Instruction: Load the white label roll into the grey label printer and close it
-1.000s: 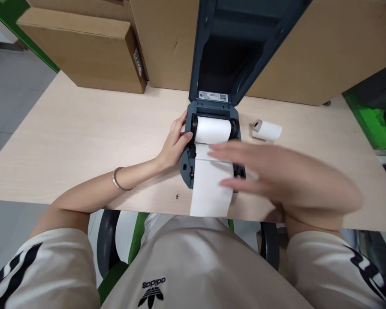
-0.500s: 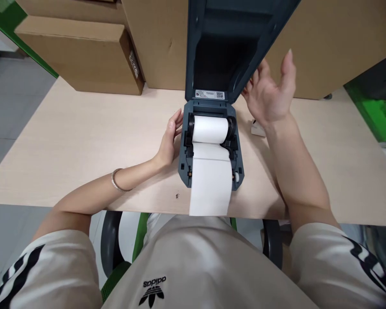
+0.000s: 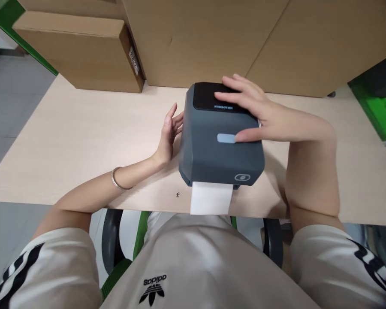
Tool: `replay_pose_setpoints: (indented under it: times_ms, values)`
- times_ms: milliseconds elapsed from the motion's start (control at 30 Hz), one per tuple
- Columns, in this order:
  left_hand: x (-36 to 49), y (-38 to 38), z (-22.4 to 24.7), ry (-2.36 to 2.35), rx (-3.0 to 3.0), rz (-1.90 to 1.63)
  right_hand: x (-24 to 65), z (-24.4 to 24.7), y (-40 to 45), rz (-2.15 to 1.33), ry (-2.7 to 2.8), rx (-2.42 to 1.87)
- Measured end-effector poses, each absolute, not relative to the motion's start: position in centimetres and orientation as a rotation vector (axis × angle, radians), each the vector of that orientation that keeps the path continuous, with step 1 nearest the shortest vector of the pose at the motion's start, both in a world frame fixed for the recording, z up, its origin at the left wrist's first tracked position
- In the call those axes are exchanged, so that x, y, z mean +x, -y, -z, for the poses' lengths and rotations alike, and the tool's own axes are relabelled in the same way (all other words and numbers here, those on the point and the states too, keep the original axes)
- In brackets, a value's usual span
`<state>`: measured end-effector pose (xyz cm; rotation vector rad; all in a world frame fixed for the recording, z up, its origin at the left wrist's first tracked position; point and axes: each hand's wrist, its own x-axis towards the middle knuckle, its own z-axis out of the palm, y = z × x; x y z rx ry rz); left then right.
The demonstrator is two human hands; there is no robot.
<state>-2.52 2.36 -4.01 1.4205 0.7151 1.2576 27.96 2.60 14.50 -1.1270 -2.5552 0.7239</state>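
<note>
A dark blue-grey label printer (image 3: 209, 154) stands near the table's front edge with its lid down over the paper roll. From its front slot hangs a white label strip (image 3: 211, 199), reaching the table edge. My right hand (image 3: 251, 107) lies spread on top of the lid, fingers on the black panel and thumb at the light-blue button. At the printer's left side is my left hand (image 3: 169, 137), fingers extended against or right beside the casing. Its fingertips are partly hidden. The roll inside is covered by the lid.
A closed cardboard box (image 3: 73, 60) rests at the back left of the table (image 3: 67, 141). Large cardboard panels (image 3: 196, 43) stand behind the printer. A chair armrest (image 3: 112, 242) shows below the table's front edge.
The printer's lid has come down from upright and now covers the roll. My right hand has moved from behind the raised lid onto its top. My left hand stays nearly still.
</note>
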Motion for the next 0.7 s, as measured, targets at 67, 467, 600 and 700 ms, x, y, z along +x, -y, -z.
replay_pose_setpoints:
  times_ms: [67,467,600,700]
  values:
    - [-2.7,-2.5,4.3,-0.711,1.4,-1.258,28.3,-14.3,-2.6,-0.614,2.682,-1.112]
    - [-2.1,-1.7,3.5,-0.701,1.486,-1.255,28.3,-13.1,-1.7,-0.457,2.749,-1.084]
    - [-2.5,-1.5,2.3,-0.701,1.53,-1.21,28.1,-13.1,-1.7,-0.499,2.711,-1.093]
    - [-2.3,-1.4,1.4,-0.697,1.535,-1.17,28.2,-13.5,-1.7,-0.537,2.7,-1.106]
